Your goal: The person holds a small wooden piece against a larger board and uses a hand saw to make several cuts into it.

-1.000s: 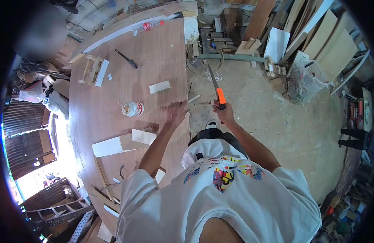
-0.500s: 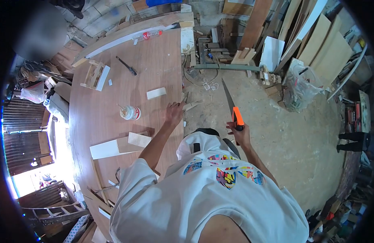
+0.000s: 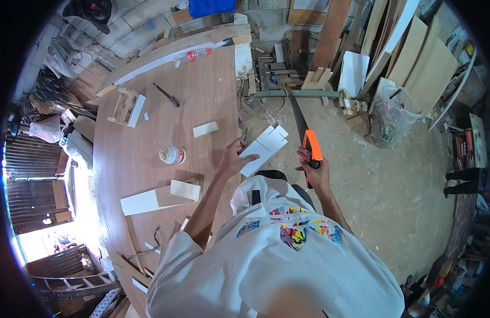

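Observation:
My left hand [image 3: 235, 158] grips a white board [image 3: 264, 150] by its near left side, with the thumb on top. Dark cut lines cross the board, and its far end is notched. It is held out past the table's right edge. In my right hand [image 3: 315, 168] is a hand saw [image 3: 312, 146] with an orange and black handle. Its dark blade points up and away, just right of the board and apart from it. On the table, left of my left hand, lie a small white block [image 3: 205, 129] and a white tub [image 3: 172, 155] with a stick in it.
The wooden table [image 3: 149, 119] carries a chisel-like tool [image 3: 166, 94], a small wooden frame [image 3: 127, 107], a plastic bottle [image 3: 196, 54] and white-faced boards [image 3: 140, 202]. A clear bag [image 3: 392, 116] and leaning planks [image 3: 414, 58] stand at the right back. A person's legs [image 3: 464, 183] show at far right.
My left hand has turned the white board so its broad face shows, and its fingers now hold it flatter. The saw stays in my right hand, nearly in place.

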A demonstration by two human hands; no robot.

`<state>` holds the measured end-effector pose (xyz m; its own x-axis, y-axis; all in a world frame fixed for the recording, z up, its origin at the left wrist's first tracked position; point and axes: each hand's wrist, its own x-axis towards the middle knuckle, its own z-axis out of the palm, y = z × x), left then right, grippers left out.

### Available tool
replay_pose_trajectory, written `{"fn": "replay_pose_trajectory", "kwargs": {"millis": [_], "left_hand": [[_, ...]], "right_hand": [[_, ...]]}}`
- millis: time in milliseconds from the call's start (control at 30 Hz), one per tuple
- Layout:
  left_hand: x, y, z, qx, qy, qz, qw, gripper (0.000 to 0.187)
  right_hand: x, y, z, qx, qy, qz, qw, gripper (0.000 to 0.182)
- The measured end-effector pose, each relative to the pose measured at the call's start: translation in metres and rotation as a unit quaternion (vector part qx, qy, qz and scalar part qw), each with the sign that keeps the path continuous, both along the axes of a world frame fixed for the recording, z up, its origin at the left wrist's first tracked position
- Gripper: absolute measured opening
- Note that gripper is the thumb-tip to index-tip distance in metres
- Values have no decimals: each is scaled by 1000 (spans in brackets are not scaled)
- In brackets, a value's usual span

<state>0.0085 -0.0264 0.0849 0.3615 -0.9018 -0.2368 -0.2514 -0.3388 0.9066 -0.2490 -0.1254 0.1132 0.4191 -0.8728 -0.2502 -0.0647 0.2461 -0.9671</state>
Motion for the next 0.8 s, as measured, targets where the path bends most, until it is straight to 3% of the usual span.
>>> {"fn": "replay_pose_trajectory", "kwargs": {"millis": [200,400,500,533,667,800], "left_hand": [[-15,3,5,-49,118,-33,991,46],[-20,-1,11,20,155,-49,986,50],[-35,-2,56,40,117,-86,989,64],[-38,-2,61,19,46,-112,992,72],[-41,-6,40,11,-103,-116,988,89],[-42,-12,54,3,-144,-137,980,101]], "right_hand": [[16,4,24,-5,-46,5,999,35],[20,6,39,2,-50,1,999,36],[19,5,39,-3,-47,-7,999,37],[19,5,39,-4,-42,-5,999,37],[17,4,47,0,-65,-19,998,36],[14,5,52,-2,-101,-37,994,34]]}}
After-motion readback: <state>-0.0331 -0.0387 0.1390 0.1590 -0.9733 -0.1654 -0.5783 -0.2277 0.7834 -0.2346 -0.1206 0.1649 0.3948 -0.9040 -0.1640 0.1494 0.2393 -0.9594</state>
